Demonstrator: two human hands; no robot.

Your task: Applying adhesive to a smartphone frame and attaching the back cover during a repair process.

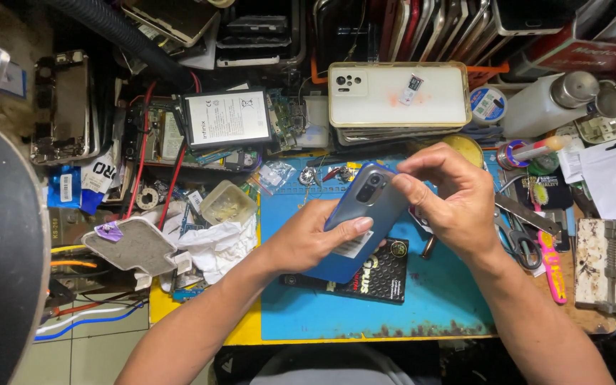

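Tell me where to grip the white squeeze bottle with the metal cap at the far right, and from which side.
Grip the white bottle around the middle of its body, coming from above. It lies on its side, cap toward the right, so the round body is bare on top, while the solder spool crowds its base and the small metal tin its cap. Probably the right hand is nearer.

Left hand (313, 239), right hand (453, 202) grip blue phone (365, 214).

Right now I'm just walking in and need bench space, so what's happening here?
A person holds a blue phone back-side up over a blue work mat. The left hand cradles it from below; the right hand pinches its top edge. A white phone, a loose battery and tools lie around.
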